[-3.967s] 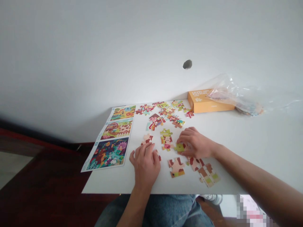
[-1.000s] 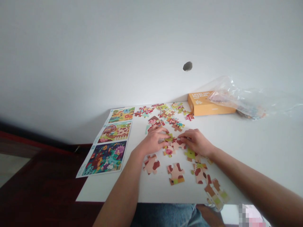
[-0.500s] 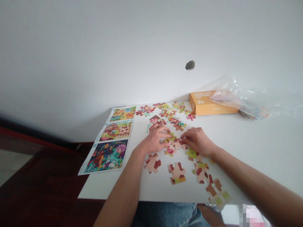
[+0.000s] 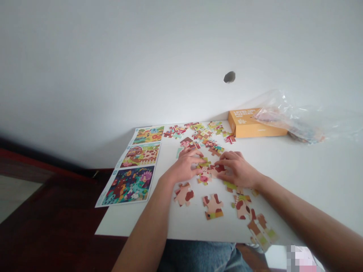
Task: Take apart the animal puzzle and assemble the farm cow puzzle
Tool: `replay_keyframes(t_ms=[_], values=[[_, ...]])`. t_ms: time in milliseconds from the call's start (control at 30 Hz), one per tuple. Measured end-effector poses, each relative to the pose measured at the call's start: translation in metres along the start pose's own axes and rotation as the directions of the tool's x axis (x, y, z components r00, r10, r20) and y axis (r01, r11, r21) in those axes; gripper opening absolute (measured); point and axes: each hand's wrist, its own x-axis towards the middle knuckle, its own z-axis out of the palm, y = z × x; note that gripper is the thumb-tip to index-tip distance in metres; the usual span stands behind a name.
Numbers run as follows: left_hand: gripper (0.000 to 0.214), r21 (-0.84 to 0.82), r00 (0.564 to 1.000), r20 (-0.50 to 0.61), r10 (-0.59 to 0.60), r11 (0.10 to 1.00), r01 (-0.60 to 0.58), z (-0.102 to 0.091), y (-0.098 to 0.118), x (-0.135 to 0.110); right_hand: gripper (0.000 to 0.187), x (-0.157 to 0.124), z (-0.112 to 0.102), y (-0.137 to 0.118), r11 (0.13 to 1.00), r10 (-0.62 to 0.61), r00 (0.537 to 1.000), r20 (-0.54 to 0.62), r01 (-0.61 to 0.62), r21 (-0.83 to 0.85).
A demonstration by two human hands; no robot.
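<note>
My left hand [image 4: 185, 165] rests on the table, thumb and fingers curved around a jigsaw puzzle piece with a pink cow muzzle [image 4: 204, 178]. Facing it, my right hand [image 4: 238, 169] grips a brown-patched puzzle piece [image 4: 217, 169] between thumb and fingers. These two pieces lie edge to edge; whether they are locked together I cannot tell. Closer to me are a spotted piece [image 4: 184, 194], another spotted piece with a yellow-green bottom [image 4: 213, 207], and one by my right forearm [image 4: 243, 208]. My right hand partly covers a green piece [image 4: 231, 186].
Several more pieces [image 4: 202, 134] are scattered behind my hands. A sheet with three pictures [image 4: 138, 155] lies at the left, past the table edge. An orange puzzle box [image 4: 259, 131] stands by the wall, with a clear plastic bag [image 4: 300, 119] over its right end.
My right hand's fingers have spread a little and shifted over the brown-patched piece. My left hand stays in place. The view has shifted slightly.
</note>
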Motion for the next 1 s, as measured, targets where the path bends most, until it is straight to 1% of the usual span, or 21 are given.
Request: replay_keyframes(t_ms=[233,633,1000], values=[[0.032,-0.005,1.000,0.008,-0.001,1.000,0.001,0.0010,-0.0014,0.0004,0.030,0.0009,-0.0016,-0.0047,1.000,-0.030,0.999,0.022,0.030,0.007],[0.031,-0.006,0.999,0.014,0.038,0.999,-0.037,0.0021,-0.0009,0.0013,0.028,0.0007,-0.0049,0.0011,1.000,-0.011,0.999,0.034,0.011,-0.008],[0.029,-0.016,0.999,0.017,0.036,0.999,-0.036,0.0015,0.0008,0.0015,0.036,-0.0001,-0.0041,0.0005,0.999,-0.049,0.998,0.037,0.050,-0.018]])
